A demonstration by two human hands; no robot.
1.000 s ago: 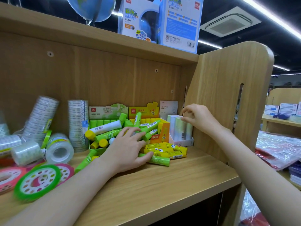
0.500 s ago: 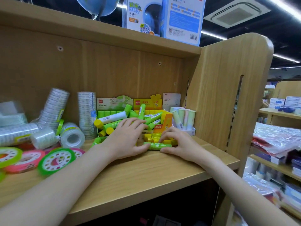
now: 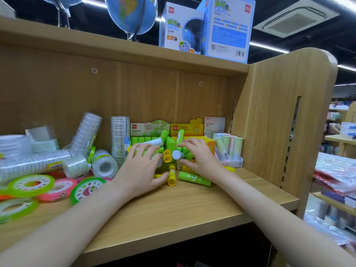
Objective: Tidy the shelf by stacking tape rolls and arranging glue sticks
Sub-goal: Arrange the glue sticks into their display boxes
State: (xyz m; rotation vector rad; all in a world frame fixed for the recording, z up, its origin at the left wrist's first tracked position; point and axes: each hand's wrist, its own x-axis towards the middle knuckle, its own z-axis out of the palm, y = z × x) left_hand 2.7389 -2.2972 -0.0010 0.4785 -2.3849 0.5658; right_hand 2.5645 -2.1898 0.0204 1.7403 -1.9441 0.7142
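Note:
A jumble of green and yellow glue sticks [image 3: 169, 151] spills out of a green display box [image 3: 149, 128] and a yellow display box [image 3: 185, 127] at the back of the wooden shelf [image 3: 173, 209]. My left hand [image 3: 141, 168] rests spread on the left of the pile, thumb beside a yellow stick [image 3: 172, 176]. My right hand [image 3: 199, 157] lies spread over the right of the pile, above a green stick [image 3: 194, 179] lying on the shelf. Tape rolls crowd the left: a leaning clear stack [image 3: 86, 132], an upright clear stack [image 3: 120, 135], a loose clear roll [image 3: 105, 165], and green [image 3: 30, 185] and pink [image 3: 57, 189] rolls.
A white box of upright pastel sticks [image 3: 229, 149] stands against the shelf's right side panel [image 3: 279, 122]. Globes and blue globe cartons [image 3: 217, 27] sit on the shelf above. Bare wood lies in front of my hands. More shelves with goods stand to the right.
My right hand left the white box and came down to the glue pile. Both hands then moved up onto the pile from its front edge. My view shifted right and closer.

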